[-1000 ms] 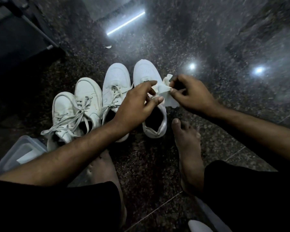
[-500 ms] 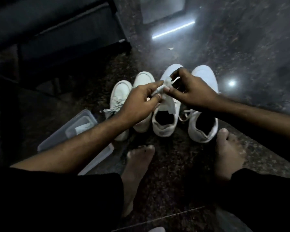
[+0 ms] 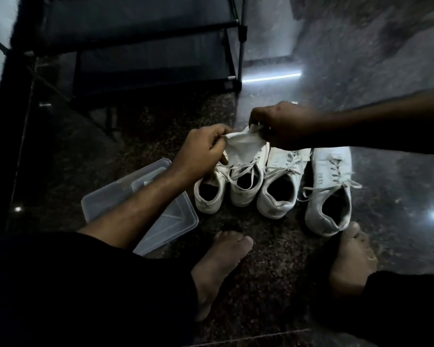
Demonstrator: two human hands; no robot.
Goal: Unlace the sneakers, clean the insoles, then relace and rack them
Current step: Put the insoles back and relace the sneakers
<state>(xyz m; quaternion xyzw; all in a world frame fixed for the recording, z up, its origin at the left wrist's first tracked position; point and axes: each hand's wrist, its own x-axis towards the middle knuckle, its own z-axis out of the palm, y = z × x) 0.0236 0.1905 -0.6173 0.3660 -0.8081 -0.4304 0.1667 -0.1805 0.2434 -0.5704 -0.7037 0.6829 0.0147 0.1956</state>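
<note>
Left hand (image 3: 201,151) and right hand (image 3: 283,126) each pinch an edge of a thin white wipe (image 3: 243,146), stretched above four white lace-up sneakers (image 3: 276,186).

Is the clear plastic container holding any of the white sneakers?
No: the clear plastic container lies on the floor left of the four white sneakers, which stand on the dark floor beside it.
</note>
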